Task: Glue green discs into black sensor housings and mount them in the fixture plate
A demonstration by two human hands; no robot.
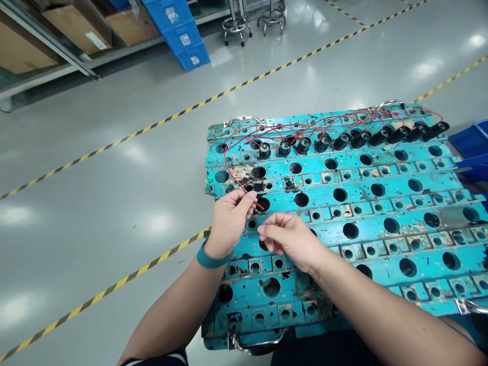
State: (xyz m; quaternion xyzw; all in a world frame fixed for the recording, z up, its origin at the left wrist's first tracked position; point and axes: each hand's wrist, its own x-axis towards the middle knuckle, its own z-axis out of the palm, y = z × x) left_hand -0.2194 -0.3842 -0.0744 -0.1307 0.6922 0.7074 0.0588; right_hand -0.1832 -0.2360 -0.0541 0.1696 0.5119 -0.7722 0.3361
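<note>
My left hand (231, 216), with a green band at its wrist, pinches a thin red wire (227, 163) near its end. The wire's tip pokes out past the fingertips over a round hole. Just right of it, my right hand (290, 237) has thumb and forefinger pressed together; whether anything small is between them I cannot make out. Both are above a worn turquoise rack (280, 166) with rows of round holes. Along its far rows stand several black cylindrical parts (284, 148), tilted more toward the right, with red wires arching over them.
Metal handles (244, 121) sit on the rack's edges. Blue bins (190, 53) are stacked beside a shelf with cardboard boxes (78, 25). Two wheeled stools (234, 28) stand at the back. Yellow-black tape (152, 126) crosses the grey floor. More blue bins (473, 150) are at the right.
</note>
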